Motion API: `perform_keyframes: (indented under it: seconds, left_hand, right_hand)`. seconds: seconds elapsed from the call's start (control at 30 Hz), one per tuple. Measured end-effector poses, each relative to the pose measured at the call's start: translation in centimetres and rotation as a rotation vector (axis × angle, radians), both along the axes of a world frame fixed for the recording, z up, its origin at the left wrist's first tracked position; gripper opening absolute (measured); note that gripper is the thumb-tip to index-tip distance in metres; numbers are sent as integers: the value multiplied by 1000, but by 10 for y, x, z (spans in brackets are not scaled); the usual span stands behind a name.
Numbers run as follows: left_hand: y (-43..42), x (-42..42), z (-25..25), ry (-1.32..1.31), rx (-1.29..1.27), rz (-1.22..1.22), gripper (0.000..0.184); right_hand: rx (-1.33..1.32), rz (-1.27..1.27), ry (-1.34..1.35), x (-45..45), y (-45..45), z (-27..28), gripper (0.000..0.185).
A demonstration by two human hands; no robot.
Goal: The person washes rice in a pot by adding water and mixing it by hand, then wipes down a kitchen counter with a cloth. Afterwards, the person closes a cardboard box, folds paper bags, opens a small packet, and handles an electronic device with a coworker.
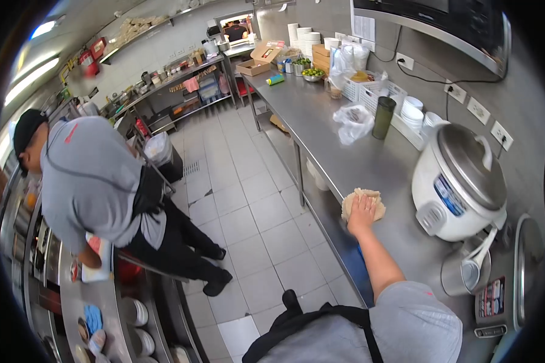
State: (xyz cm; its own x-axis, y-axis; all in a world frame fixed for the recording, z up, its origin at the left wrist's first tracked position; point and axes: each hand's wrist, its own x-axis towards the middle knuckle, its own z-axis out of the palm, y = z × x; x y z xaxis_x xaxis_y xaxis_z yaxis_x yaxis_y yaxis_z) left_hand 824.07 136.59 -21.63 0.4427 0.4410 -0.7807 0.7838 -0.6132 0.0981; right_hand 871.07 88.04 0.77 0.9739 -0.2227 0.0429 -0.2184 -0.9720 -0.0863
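My right hand (pixel 362 212) presses a beige cloth (pixel 378 210) down against the steel counter (pixel 369 166), close to its front edge. The cloth is bunched beneath the palm and sticks out around the fingers. My right arm reaches forward along the counter. To the right of the hand stands a large white rice cooker (pixel 460 181) with a metal lid. Farther up the counter are a dark green tumbler (pixel 384 118) and a knotted clear plastic bag (pixel 353 123). My left hand is out of view.
A co-worker (pixel 97 175) in grey bends over a worktop on the left. A metal pot (pixel 453 275) with a measuring cup sits below the rice cooker. White baskets (pixel 381 94), a bowl of limes (pixel 312 73) and stacked cups line the wall. A lined bin (pixel 162 156) stands across the tiled aisle.
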Motion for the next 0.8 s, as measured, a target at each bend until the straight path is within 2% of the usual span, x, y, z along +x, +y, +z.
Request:
perform_keyframes:
  seconds: [0.07, 0.17, 0.2, 0.23, 0.27, 0.3, 0.33, 0.37, 0.4, 0.43, 0.47, 0.57, 0.6, 0.63, 0.67, 0.7, 0.73, 0.77, 0.8]
  left_hand:
    - [37, 71, -5, -87, 8, -125, 48]
    - [111, 202, -6, -392, 120, -428, 48]
    - [110, 276, 18, -338, 216, -254, 42]
    - [107, 344, 48, -596, 53, -1, 40]
    - [99, 410, 80, -644, 86, 32, 39]
    - [105, 471, 90, -672, 52, -7, 41]
    - [113, 528, 77, -896, -98, 38, 41]
    - [110, 582, 90, -841, -119, 60, 42]
    - [99, 626, 111, -861, -78, -35, 41]
    - [91, 671, 121, -899, -141, -47, 41]
    - [88, 699, 120, -923, -200, -55, 41]
    - [81, 753, 113, -852, -24, -322, 40]
    - [81, 758, 105, -760, 41, -344, 41]
    - [85, 761, 95, -562, -18, -266, 44]
    - [97, 756, 79, -468, -102, -237, 47]
    - [102, 751, 69, -310, -25, -293, 51]
    - [127, 735, 33, -295, -112, -310, 51]
    - [148, 708, -15, -272, -69, -300, 45]
    - [157, 698, -15, -186, -52, -250, 45]
  right_hand:
    - [13, -2, -11, 52, 16, -6, 72]
    - [29, -1, 28, 117, 35, -5, 72]
    - [34, 5, 41, 138, 43, 0, 72]
    - [16, -1, 92, 158, 50, 6, 76]
    - [24, -6, 111, 177, 57, 12, 79]
    - [36, -9, 126, 197, 64, 16, 81]
    - [50, -10, 135, 222, 74, 17, 83]
    - [53, 8, 151, 250, 86, 17, 85]
    - [49, 26, 165, 279, 94, 17, 87]
    - [31, 43, 183, 309, 95, 19, 89]
    - [40, 61, 154, 338, 99, 16, 88]
    - [76, 119, 83, 441, 123, 15, 85]
    - [79, 128, 93, 471, 131, 14, 84]
    - [84, 136, 102, 502, 139, 14, 84]
    - [100, 135, 79, 534, 145, 14, 82]
    - [114, 131, 69, 563, 148, 13, 80]
    - [123, 125, 64, 588, 151, 12, 79]
    - [123, 92, 83, 614, 154, 14, 78]
    - [120, 61, 96, 642, 157, 16, 77]
